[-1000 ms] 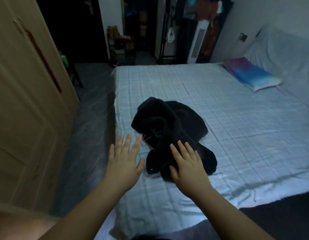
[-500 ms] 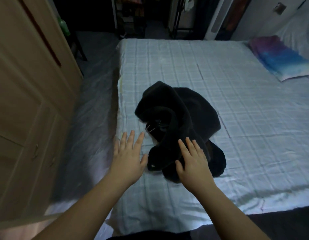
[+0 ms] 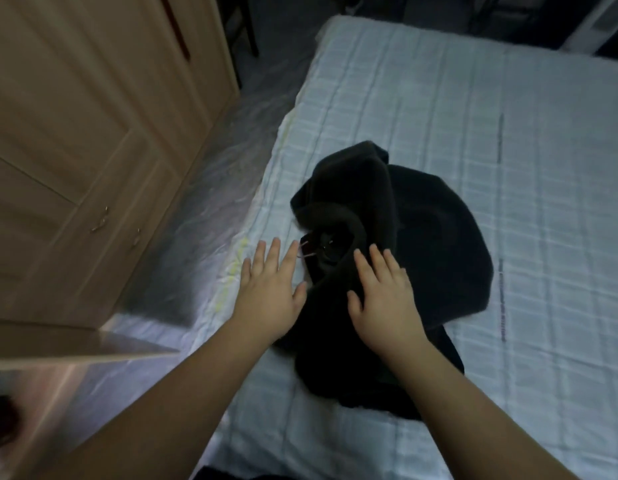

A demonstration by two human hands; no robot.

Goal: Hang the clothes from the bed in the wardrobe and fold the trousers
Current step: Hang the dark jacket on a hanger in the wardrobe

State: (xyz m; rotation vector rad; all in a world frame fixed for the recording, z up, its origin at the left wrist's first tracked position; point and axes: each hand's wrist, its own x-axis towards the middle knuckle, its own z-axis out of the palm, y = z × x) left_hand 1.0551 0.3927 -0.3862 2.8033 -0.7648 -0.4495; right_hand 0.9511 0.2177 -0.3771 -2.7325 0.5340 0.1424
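1. The black garment (image 3: 397,251) lies crumpled in a heap on the bed (image 3: 439,98), near its left edge. I cannot tell whether it is trousers or a top.
2. A small metal ring or clasp (image 3: 326,245) shows in a fold near the middle of the heap.
3. My right hand (image 3: 380,289) rests flat on the near part of the cloth, fingers straight; its grip is released, holding nothing.
4. My left hand (image 3: 269,292) lies flat just beside the heap, thumb touching its edge, grip likewise released.
5. I judge this the very start: reaching for the garment, nothing lifted yet.
6. Next I need to pinch the fabric, raise it and shake it out to learn what it is.
7. The wardrobe (image 3: 92,116) stands to my left across a strip of floor, doors closed.
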